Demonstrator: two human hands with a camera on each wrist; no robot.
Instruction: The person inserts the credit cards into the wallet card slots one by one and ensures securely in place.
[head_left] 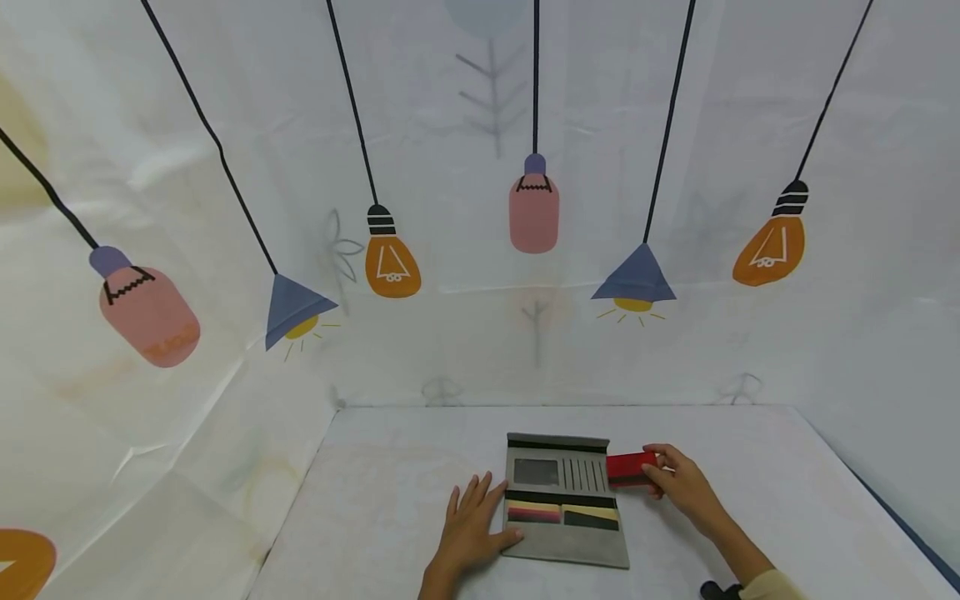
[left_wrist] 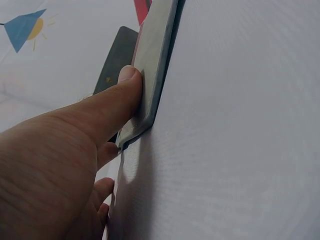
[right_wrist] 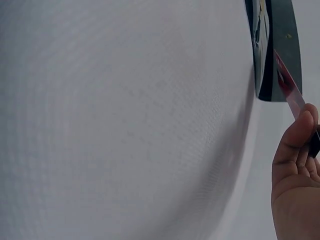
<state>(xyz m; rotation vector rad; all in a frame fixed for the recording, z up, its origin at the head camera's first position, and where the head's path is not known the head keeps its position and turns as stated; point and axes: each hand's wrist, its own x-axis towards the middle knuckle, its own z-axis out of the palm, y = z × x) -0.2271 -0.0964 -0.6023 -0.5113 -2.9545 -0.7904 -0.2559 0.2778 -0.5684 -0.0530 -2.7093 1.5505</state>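
A grey wallet (head_left: 566,547) lies unfolded on the white table, with cards (head_left: 534,512) in the slots of its lower half. My left hand (head_left: 472,533) is at its left side, fingers spread; in the left wrist view the thumb (left_wrist: 131,82) presses on the wallet near its corner. On the other side, my right hand (head_left: 681,486) pinches a red card (head_left: 628,468) with a dark stripe between thumb and fingers. The card's inner end meets the wallet's upper right edge. In the right wrist view the card (right_wrist: 289,86) slants against the wallet flap (right_wrist: 288,52).
The white tabletop (head_left: 390,475) surrounds the wallet. Behind it stands a white sheet (head_left: 457,350) printed with hanging lamps. A small black object (head_left: 718,592) shows beside the right sleeve (head_left: 771,586) at the bottom edge.
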